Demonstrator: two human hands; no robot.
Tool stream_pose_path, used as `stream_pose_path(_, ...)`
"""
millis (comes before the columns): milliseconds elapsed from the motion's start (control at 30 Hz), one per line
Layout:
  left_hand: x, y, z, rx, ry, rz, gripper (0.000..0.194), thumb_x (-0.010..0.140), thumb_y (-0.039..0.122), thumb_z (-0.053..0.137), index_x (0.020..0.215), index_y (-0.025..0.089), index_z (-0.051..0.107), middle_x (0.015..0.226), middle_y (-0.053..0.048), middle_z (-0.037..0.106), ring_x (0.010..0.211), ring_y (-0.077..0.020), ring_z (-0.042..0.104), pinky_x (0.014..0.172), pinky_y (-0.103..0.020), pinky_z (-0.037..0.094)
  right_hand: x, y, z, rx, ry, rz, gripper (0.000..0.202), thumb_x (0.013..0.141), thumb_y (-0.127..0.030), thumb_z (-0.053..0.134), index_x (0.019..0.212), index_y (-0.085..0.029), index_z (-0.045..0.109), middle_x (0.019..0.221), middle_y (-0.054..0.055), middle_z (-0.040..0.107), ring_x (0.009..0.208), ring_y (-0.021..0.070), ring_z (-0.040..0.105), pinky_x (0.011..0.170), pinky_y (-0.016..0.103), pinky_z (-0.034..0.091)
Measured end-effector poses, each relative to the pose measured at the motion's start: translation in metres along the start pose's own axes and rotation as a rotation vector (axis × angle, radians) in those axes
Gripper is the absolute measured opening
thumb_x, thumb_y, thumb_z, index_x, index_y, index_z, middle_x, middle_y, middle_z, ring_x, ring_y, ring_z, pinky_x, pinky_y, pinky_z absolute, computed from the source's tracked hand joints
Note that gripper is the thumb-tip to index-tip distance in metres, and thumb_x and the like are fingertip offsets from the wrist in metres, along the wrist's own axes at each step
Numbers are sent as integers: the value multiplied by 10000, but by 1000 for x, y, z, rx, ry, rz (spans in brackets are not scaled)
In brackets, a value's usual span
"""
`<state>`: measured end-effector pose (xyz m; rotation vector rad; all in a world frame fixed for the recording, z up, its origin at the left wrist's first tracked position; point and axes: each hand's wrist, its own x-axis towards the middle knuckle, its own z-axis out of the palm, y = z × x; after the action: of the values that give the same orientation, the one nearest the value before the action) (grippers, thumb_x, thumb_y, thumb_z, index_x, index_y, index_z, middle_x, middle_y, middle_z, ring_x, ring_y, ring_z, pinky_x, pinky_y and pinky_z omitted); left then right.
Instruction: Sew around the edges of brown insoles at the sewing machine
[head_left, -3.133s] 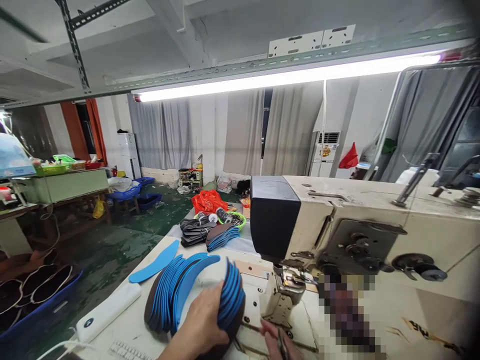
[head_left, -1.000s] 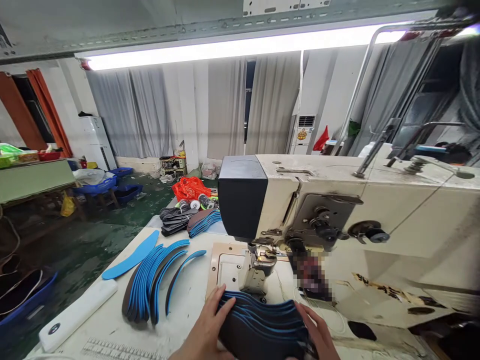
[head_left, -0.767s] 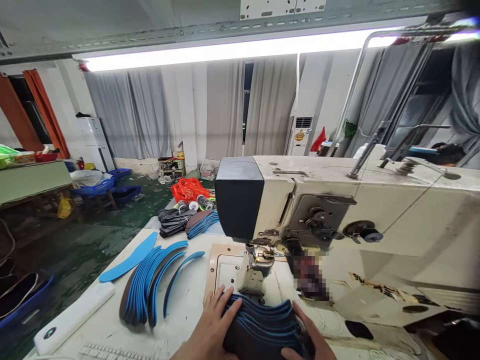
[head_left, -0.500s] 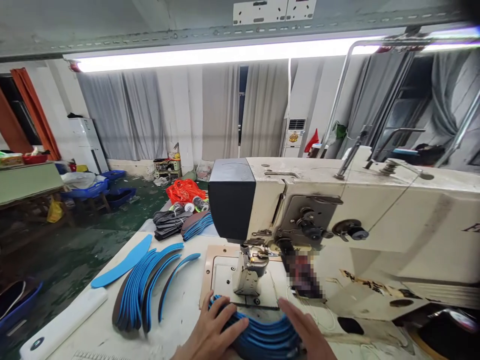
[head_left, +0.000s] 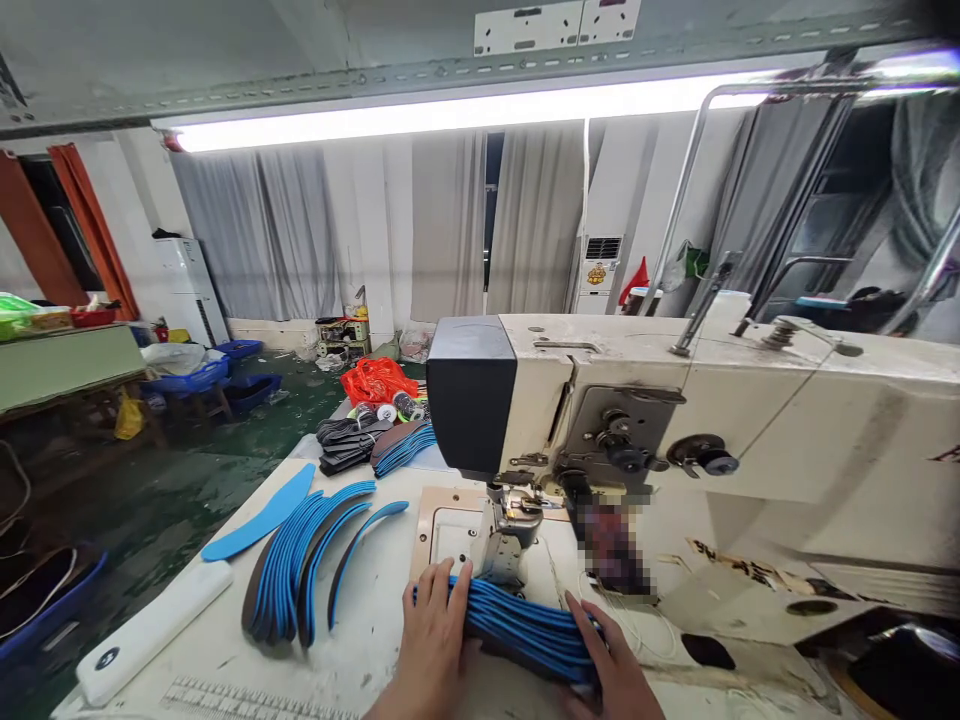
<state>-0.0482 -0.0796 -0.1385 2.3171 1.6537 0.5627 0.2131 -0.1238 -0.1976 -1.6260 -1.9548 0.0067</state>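
A stack of curved, blue-edged dark pieces [head_left: 525,635], their exact kind unclear, lies in front of the sewing machine's needle area. Around its left end my left hand [head_left: 439,625] is closed, fingers over the top edge. My right hand [head_left: 611,655] grips the right end, with the thumb side hidden. Just behind the stack stands the machine's post and presser area [head_left: 510,535]. To the left, more such curved pieces [head_left: 289,560] lie fanned in a bundle, with a single curved piece [head_left: 356,560] beside them and a flat blue piece [head_left: 262,515] further out.
The white sewing machine [head_left: 750,420] fills the right side. A white long-handled object [head_left: 154,630] and a ruler scale [head_left: 247,700] are at the table's left front. Behind lie dark bundled pieces [head_left: 349,445] and a red plastic bag [head_left: 377,380]. Blue bins [head_left: 251,392] stand on the floor.
The stack has gone from a deep curve to a straighter, tilted lie, its dark sides showing more. My left hand has turned more upright; the right fingers have closed on the right end.
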Motion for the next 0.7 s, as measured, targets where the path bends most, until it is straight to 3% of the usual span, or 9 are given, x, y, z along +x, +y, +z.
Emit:
stream_pose_path(133,3,-13,-45,-152,-257,114,787,715,165,648,1435,289,357,1546,-100,298,1417,-318,238,1131,-526,252,6,2,-1,57,27,5,842,773,-171,590,1510,-314,210,1428,113,362,1291,341,453,983,406,460)
stream_pose_path(233,1,-20,-59,-205,-316,71,881,642,325,775,1419,365,362,1584,-62,198,1442,-354,140,1138,-574,202,6,2,-4,73,27,-19,884,730,-219,645,1508,-303,232,1457,114,339,1316,365,416,1005,423,434)
stream_pose_path(367,8,-17,-52,-73,-244,77,1006,556,318,812,1440,318,331,1575,-119,206,1428,-432,99,1085,-694,114,15,2,-12,74,4,4,857,646,-247,687,1449,-255,387,1463,122,368,1309,383,419,1001,424,434)
stream_pose_path(433,16,-13,-48,-63,-175,68,954,540,354,825,1398,269,416,1486,-159,378,1366,-420,289,1079,-631,231,24,3,-18,79,-49,55,749,670,-240,647,1397,-225,472,1338,132,508,1185,339,559,916,379,500)
stream_pose_path(533,27,-9,-46,-98,-99,6,835,513,482,834,1259,224,562,1201,-144,586,1109,-344,542,932,-487,444,35,7,-27,83,-121,127,545,727,-309,627,1267,-245,605,1069,83,666,951,277,690,803,337,554)
stream_pose_path(600,31,-10,-43,-104,-66,-30,776,496,514,833,1177,221,605,1109,-116,600,1040,-324,559,869,-453,468,37,9,-31,71,-151,129,499,706,-340,657,1200,-273,652,1030,59,697,938,279,699,794,329,564)
stream_pose_path(700,30,-14,-35,-118,-86,-33,939,373,458,882,1224,236,555,1159,-101,572,1059,-319,540,859,-429,467,39,7,-37,18,-201,88,606,615,-306,703,1215,-232,659,1148,86,679,1018,316,672,823,334,566)
